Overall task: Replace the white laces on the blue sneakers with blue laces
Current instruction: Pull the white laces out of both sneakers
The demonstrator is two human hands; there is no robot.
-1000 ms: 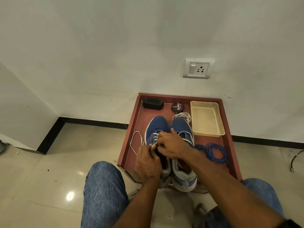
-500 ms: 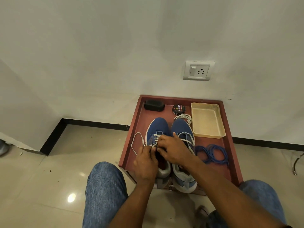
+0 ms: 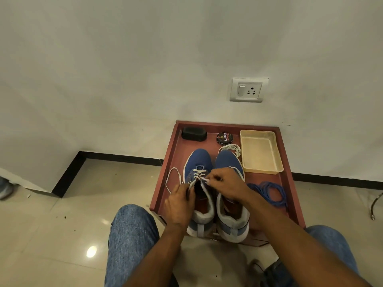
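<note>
Since both blue fabric sneakers with white soles sit side by side in the shallow red-brown wooden tray (image 3: 287,162), everything here is placed against that tray. Left sneaker (image 3: 198,162) is in the tray's middle, right sneaker (image 3: 229,160) touching it on the right, heels at the tray's near edge. The flat white woven lace (image 3: 199,174) is threaded through the left sneaker's lower eyelets only; the upper ones look already freed, and a loose end loops out (image 3: 172,179) toward the tray's left wall.

Left hand (image 3: 179,204): fingers curled, gripping the left side of that sneaker's collar and tongue area. Right hand (image 3: 224,186): thumb and forefinger pinching the white lace near the top crossing; other fingers folded in, cannot tell if they touch anything.

The coil of blue cord laces (image 3: 269,192) lies near the tray's right wall, untouched. A second white lace bundle (image 3: 230,149) sits by the right sneaker's toe, so that shoe looks already stripped.

Handling judgement: lace is light, limp, low-friction, likely to snag at eyelets; best pinched close to the eyelet or at the stiff tip. Sneaker is light and soft-sided, would slide on the wood unless braced at the collar.

Also at the tray's far edge: black oblong brush (image 3: 194,134), round black polish tin (image 3: 224,138), cream plastic rectangular bin (image 3: 260,152).
</note>
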